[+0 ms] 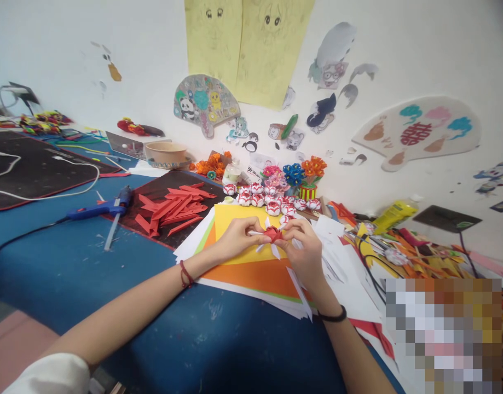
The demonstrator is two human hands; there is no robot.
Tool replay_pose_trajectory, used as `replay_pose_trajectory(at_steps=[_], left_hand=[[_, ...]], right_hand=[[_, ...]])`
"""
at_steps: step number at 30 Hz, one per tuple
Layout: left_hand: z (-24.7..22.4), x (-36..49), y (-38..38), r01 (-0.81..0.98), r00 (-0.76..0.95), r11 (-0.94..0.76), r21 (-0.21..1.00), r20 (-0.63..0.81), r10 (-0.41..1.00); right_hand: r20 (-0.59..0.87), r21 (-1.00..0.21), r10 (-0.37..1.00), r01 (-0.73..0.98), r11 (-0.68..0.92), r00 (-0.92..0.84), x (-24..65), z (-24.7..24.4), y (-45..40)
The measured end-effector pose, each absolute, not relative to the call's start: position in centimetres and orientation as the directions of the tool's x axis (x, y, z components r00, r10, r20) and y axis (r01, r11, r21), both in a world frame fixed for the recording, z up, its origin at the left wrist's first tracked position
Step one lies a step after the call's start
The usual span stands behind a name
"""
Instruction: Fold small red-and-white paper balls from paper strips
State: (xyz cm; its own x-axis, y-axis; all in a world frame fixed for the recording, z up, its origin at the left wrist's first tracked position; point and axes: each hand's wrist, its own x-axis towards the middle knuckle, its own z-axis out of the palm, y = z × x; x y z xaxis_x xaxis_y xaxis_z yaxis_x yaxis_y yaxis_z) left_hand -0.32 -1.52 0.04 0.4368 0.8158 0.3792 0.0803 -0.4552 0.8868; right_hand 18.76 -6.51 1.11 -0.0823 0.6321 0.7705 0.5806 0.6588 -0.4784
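Note:
A small red and white paper flower [272, 234] is held between both hands, above stacked yellow and orange paper sheets [251, 276]. The fingers of my left hand [242, 236] pinch its left side. On its right side, my right hand [304, 247] grips it with thumb and fingers. White strips stick out around the red middle, and a longer white strip [297, 290] hangs below my right hand. Just beyond the hands stand several finished red and white paper flowers [273, 208]. Folded red paper strips [173, 208] lie in a pile on a dark mat to the left.
A blue glue gun [99, 209] with its cable rests on the blue table [152, 317] at the left. Behind are a round bowl [166, 155] and bead flowers [294, 174]. At the right are a yellow bottle [393, 216] and scattered paper pieces [427, 262].

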Motion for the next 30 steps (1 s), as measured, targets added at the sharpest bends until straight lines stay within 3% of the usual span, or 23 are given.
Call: replay_pose_trajectory(at_steps=[12,22,30], left_hand=[[0.8,-0.7,-2.3,0.221,0.458,-0.648,0.729,0.509,0.729],[0.5,-0.8,-1.8,0.234,0.461,-0.623,0.746,0.479,0.747],[1.8,-1.5,-1.4,0.251,0.52,-0.664,0.704,0.48,0.706]], right_hand=[[0.764,-0.495,0.641,0.575,0.651,-0.068,18.6,1.2,-6.6],[0.752,-0.493,0.653,0.579,0.65,-0.092,18.6,1.3,-6.6],[0.792,-0.395,0.598,0.644,0.656,-0.123,19.8,1.6,-6.3]])
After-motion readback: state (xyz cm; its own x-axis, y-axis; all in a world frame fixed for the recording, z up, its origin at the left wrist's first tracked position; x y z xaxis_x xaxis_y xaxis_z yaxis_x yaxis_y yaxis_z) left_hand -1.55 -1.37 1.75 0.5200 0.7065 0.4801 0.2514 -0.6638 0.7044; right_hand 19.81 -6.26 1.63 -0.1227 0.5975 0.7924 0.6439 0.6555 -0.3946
